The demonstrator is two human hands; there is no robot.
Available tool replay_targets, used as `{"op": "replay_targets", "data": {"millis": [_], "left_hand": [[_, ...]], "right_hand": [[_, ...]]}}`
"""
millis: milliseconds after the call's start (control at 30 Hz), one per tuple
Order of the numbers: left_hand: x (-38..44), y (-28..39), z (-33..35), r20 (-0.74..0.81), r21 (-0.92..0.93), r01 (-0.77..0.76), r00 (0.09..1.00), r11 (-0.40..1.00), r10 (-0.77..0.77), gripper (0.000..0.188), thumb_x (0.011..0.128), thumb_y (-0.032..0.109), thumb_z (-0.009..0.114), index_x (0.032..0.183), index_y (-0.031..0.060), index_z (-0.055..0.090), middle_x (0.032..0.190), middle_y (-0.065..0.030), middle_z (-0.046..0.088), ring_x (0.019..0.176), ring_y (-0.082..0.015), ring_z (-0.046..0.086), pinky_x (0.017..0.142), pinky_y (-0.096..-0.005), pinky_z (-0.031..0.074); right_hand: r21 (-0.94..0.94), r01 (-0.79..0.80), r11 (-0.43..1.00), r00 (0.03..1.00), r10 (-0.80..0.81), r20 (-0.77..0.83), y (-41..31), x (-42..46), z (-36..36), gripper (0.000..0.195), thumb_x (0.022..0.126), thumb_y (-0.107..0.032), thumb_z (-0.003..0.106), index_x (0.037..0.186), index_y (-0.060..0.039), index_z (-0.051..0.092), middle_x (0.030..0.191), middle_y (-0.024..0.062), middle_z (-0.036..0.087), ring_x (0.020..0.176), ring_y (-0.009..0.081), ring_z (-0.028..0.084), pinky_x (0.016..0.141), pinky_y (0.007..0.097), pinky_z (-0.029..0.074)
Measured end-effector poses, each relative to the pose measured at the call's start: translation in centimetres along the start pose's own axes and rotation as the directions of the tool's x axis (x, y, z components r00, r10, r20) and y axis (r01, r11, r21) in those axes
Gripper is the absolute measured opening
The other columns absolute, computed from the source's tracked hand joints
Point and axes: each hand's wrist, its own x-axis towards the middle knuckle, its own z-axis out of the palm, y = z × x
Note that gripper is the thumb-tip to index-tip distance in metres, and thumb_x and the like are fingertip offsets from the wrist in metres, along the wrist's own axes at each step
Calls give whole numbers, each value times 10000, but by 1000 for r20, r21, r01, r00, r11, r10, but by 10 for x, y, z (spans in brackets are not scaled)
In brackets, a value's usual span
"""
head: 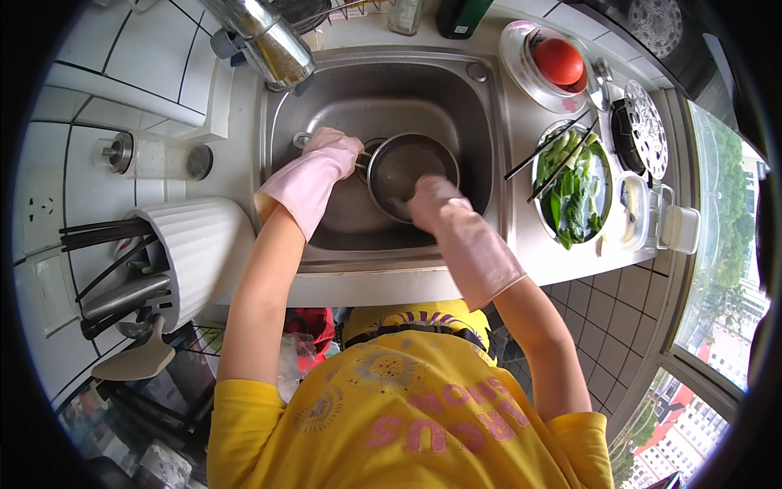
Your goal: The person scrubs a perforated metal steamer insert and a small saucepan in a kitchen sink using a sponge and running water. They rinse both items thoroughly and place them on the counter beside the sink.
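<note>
Both hands wear pink rubber gloves over a stainless steel sink (293,226). My left hand (333,153) is closed around the handle of a metal saucepan (400,171); the handle's ringed end shows beyond the glove. The pan stands in the sink with its open top facing me. Inside its near right rim is my right hand (431,202), blurred by motion. Its fingers reach toward the pan's inner wall, and whether they hold anything is hidden. Part of the drain (371,147) shows between my left hand and the pan.
Right of the sink stand a dish of leafy greens (574,195) with chopsticks (547,143) across it, and stacked bowls holding a red tomato (559,62). A white utensil holder (201,250) lies on the left. The metal faucet (269,46) overhangs the sink's far left corner.
</note>
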Motion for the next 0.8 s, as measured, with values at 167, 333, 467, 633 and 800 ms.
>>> {"op": "replay_targets", "data": {"millis": [167, 333, 467, 633, 800], "left_hand": [[-16, 34, -25, 121, 213, -66, 992, 975, 40, 320, 789, 254, 660, 1074, 111, 683, 1059, -122, 686, 985, -287, 656, 878, -335, 509], [-47, 49, -46, 181, 488, -232, 970, 842, 162, 288, 886, 124, 537, 1138, 150, 674, 1146, -88, 661, 1089, -250, 626, 896, -349, 520], [-53, 63, -59, 245, 482, -189, 967, 856, 75, 301, 883, 141, 536, 1148, 187, 671, 1153, -59, 664, 1079, -235, 632, 910, -357, 514], [-64, 84, -69, 274, 479, -210, 958, 852, 82, 340, 854, 129, 564, 1174, 199, 653, 1175, -58, 654, 1102, -265, 618, 930, -362, 503], [-61, 74, -60, 273, 463, -148, 962, 874, 18, 369, 816, 156, 589, 1178, 202, 645, 1169, -61, 656, 1103, -299, 611, 921, -361, 506]], "right_hand": [[-611, -605, 512, 441, -424, -791, 42, 128, 47, 167, 888, -148, 479, 902, -135, 645, 830, 43, 641, 741, 178, 601, 626, 335, 455], [-51, -918, 393, -262, -699, -666, -22, 122, 39, 167, 846, -195, 533, 683, -162, 540, 670, -16, 530, 533, 109, 484, 511, 304, 417], [-405, -311, 860, 176, -366, -914, -21, 106, 74, 101, 808, -114, 548, 808, -115, 649, 736, 45, 611, 684, 181, 606, 668, 318, 500], [-179, 226, 957, 860, -283, -424, 38, 74, 45, 173, 793, -87, 590, 921, -134, 697, 845, 85, 662, 823, 222, 643, 769, 351, 505], [-171, -136, 976, 650, -42, -758, 15, 120, 42, 195, 798, -92, 626, 974, -152, 683, 958, 84, 650, 919, 199, 617, 836, 373, 484]]}}
